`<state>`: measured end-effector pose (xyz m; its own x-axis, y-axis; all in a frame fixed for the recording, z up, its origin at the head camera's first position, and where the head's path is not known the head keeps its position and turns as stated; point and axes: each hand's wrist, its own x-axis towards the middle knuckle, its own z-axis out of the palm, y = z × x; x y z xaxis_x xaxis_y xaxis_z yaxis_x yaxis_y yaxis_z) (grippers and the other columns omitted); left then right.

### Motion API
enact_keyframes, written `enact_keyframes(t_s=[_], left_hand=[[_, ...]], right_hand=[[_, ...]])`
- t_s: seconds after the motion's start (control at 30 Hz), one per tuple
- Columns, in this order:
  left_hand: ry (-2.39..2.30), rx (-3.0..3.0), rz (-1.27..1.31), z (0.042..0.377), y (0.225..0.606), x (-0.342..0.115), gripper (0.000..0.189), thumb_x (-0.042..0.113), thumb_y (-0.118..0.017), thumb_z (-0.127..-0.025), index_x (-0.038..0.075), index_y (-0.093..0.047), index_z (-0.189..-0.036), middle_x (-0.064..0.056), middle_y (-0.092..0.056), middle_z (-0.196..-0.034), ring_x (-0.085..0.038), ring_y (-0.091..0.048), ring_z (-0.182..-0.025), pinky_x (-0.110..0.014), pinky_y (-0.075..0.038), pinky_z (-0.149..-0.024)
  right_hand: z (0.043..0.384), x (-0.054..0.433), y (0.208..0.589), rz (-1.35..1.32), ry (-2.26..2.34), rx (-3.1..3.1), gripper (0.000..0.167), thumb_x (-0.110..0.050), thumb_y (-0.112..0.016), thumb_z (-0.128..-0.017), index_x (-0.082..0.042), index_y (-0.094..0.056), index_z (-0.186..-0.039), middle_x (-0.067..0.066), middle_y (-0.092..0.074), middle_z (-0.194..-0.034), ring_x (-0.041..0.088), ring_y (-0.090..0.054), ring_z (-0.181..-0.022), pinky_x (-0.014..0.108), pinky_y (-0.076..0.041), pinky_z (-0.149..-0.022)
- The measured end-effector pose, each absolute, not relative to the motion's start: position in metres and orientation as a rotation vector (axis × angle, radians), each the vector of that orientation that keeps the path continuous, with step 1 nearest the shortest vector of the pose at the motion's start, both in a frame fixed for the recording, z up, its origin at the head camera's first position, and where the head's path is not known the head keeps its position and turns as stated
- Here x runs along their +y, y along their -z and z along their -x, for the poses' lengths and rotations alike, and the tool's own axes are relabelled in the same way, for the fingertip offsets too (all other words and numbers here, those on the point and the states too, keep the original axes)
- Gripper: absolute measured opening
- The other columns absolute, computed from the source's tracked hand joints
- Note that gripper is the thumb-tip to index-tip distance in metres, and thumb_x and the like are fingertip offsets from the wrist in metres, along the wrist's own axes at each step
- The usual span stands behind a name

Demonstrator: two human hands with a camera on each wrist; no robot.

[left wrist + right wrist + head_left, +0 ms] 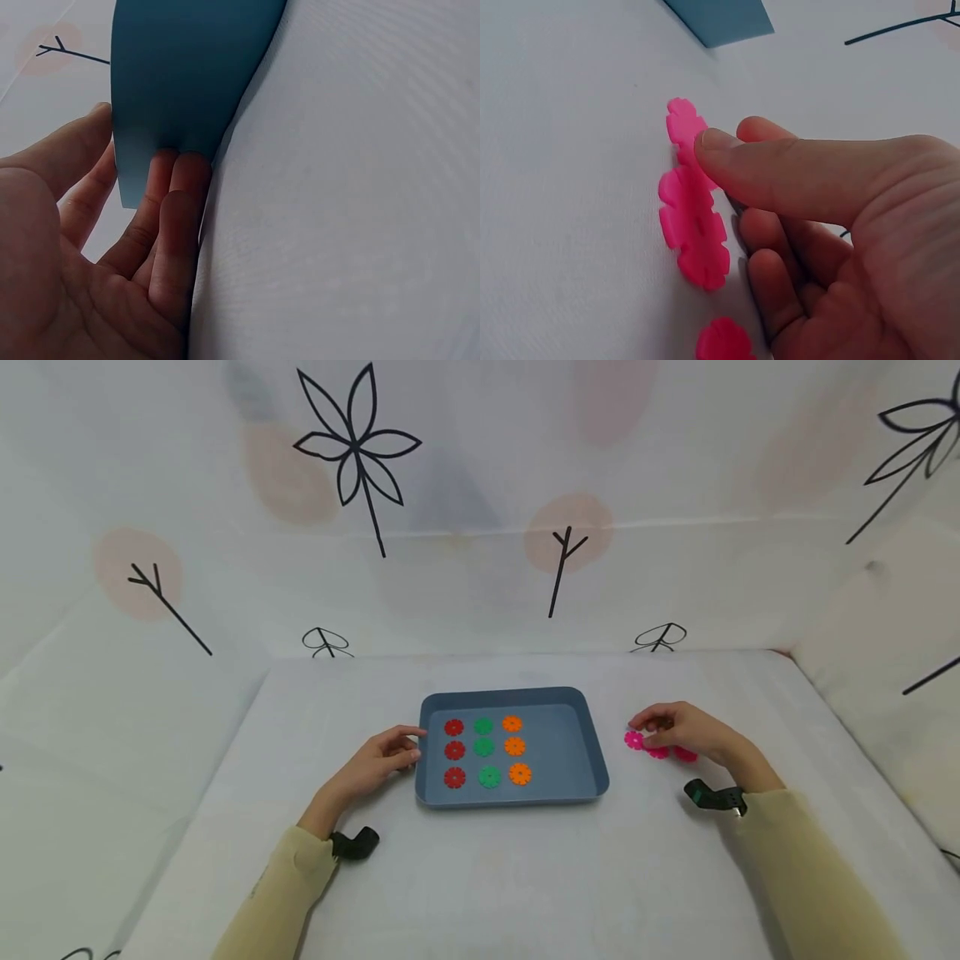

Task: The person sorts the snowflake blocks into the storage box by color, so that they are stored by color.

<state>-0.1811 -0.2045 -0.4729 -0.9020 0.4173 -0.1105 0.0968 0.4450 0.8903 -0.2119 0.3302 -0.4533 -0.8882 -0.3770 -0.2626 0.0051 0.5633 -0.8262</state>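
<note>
Diffuse light brightens the head view, with a soft shadow along the right sleeve (pixel 806 868). Both wrist views look dimmer; the left hand (pixel 380 757) has shaded fingertips (pixel 191 171) at the tray (pixel 180 75), faint moiré marking the tablecloth (pixel 360 172) beside it.

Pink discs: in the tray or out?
Out: all three pink discs are right of the tray, at the right hand; inside are red, green and orange discs.
</note>
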Motion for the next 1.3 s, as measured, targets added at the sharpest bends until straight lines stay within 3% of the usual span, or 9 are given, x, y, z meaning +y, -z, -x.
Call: enact_keyframes(t_s=[0.17, 0.37, 0.83, 1.3], left_hand=[[-1.448, 2.380, -0.429, 0.182, 0.474, -0.205, 0.039, 0.027, -0.065, -0.098, 0.018, -0.058, -0.136, -0.006, -0.063, -0.105, -0.023, -0.060, -0.091, -0.031, -0.047, -0.074], [-1.463, 2.369, -0.447, 0.181, 0.474, -0.205, 0.040, 0.025, -0.064, -0.099, 0.013, -0.057, -0.137, -0.008, -0.062, -0.105, -0.024, -0.060, -0.090, -0.032, -0.047, -0.074], [-1.473, 2.346, -0.452, 0.168, 0.442, -0.195, 0.040, 0.015, -0.062, -0.100, 0.001, -0.055, -0.136, -0.010, -0.061, -0.102, -0.031, -0.059, -0.090, -0.034, -0.047, -0.075], [-1.465, 2.352, -0.451, 0.167, 0.440, -0.195, 0.040, 0.014, -0.062, -0.100, 0.000, -0.054, -0.137, -0.009, -0.062, -0.103, -0.030, -0.059, -0.091, -0.035, -0.047, -0.075]], right_hand=[[0.211, 0.323, 0.452, 0.285, 1.175, 2.443, 0.037, -0.010, -0.075, -0.087, -0.001, -0.067, -0.122, 0.013, -0.057, -0.108, 0.028, -0.049, -0.102, 0.028, -0.048, -0.077], [0.211, 0.317, 0.452, 0.285, 1.078, 2.514, 0.037, -0.013, -0.077, -0.085, -0.004, -0.069, -0.120, 0.014, -0.060, -0.116, 0.031, -0.050, -0.109, 0.034, -0.049, -0.082], [0.212, 0.314, 0.452, 0.270, 1.053, 2.520, 0.039, -0.012, -0.078, -0.085, -0.004, -0.068, -0.122, 0.013, -0.059, -0.115, 0.029, -0.049, -0.104, 0.033, -0.048, -0.079], [0.211, 0.316, 0.452, 0.286, 1.098, 2.525, 0.026, -0.007, -0.072, -0.088, -0.003, -0.068, -0.114, 0.010, -0.055, -0.096, 0.027, -0.049, -0.096, 0.031, -0.046, -0.075]])
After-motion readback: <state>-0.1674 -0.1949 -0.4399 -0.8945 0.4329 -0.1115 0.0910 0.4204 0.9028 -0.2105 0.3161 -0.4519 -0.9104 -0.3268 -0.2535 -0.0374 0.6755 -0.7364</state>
